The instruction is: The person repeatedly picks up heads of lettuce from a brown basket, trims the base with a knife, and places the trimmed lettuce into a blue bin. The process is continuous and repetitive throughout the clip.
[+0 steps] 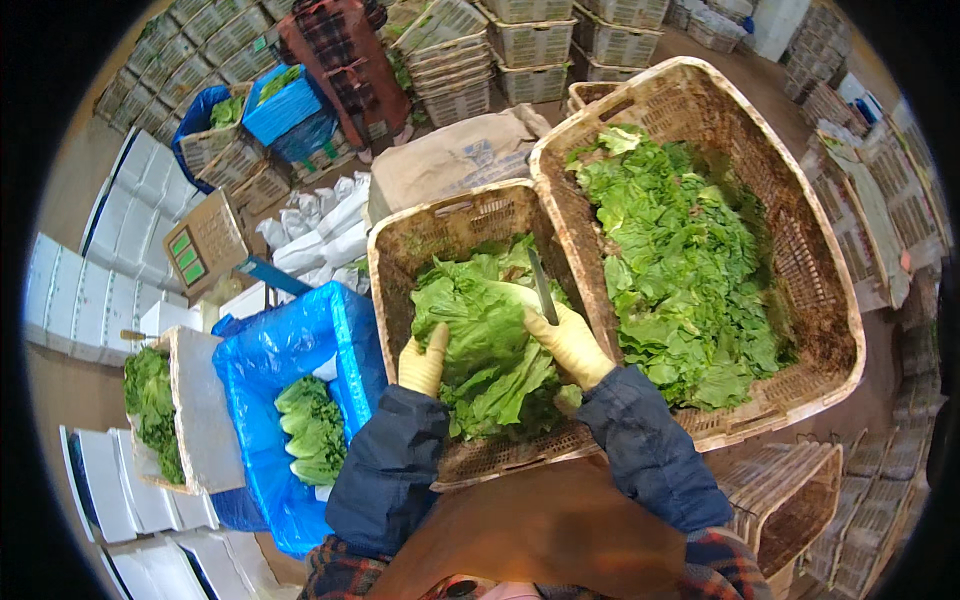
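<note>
My left hand (424, 361), in a pale yellow glove, cups the left side of a leafy green lettuce head (487, 311) over a dirty plastic crate (381, 255). A knife (541, 285) is gripped in my gloved right hand (566, 341), its blade pointing up and away, beside the pale stem of the lettuce. More lettuce leaves lie beneath in the same crate. To the right, a larger dirt-stained crate (814, 202) holds a heap of loose green leaves (675, 270). Lettuce heads (311, 435) lie in a row in a container lined with blue plastic (255, 427) at the left.
A foam box (206, 412) with greens stands at the far left, near white foam boxes (67, 300). Beyond the crates are a large paper sack (450, 161), white wrapped bundles (322, 232), a cardboard box (206, 244) and stacked crates (536, 45). Another person (349, 75) is at the back.
</note>
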Tool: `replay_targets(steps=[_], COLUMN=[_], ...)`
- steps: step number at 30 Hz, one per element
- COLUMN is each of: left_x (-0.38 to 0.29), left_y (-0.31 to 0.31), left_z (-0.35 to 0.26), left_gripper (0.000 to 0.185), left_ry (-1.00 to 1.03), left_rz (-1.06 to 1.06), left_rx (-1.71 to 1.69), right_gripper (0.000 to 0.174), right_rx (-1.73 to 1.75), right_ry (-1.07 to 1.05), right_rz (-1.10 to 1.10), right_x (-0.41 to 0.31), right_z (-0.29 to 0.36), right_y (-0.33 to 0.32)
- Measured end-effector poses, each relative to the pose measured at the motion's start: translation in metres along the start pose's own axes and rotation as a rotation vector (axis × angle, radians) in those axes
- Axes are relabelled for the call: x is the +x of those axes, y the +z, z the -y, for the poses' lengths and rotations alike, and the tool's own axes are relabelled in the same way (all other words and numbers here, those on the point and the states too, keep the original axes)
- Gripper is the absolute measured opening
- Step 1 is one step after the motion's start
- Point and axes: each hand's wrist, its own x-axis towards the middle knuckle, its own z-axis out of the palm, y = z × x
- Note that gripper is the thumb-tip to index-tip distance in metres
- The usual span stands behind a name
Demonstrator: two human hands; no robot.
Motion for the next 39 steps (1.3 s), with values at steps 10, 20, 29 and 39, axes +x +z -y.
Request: replay_targets(steps=[10,20,29,39], left_x=[0.017,0.012,0.010,-0.005], left_y=[-0.073,-0.057,-0.047,-0.051], left_z=[-0.017,0.006,0.004,0.036], left_gripper=[0.055,0.075,0.071,0.069], left_ry=[0.002,-0.034,-0.095,-0.060], left_rz=[-0.181,-0.301,-0.316,0.053], left_rx=[-0.114,0.506,0.574,-0.025], right_gripper=[0.079,0.022,0.038,0.020], right_rx=[-0.650,0.117,-0.696,-0.690], right_ry=[0.089,0.037,-0.638,-0.556], right_rz=[-0.118,-0.399,-0.191,-0.387], right_x=[-0.011,0.023,0.007,0.012], right_z=[0.041,0.036,0.044,0.009], right_y=[-0.005,0.008,0.026,0.048])
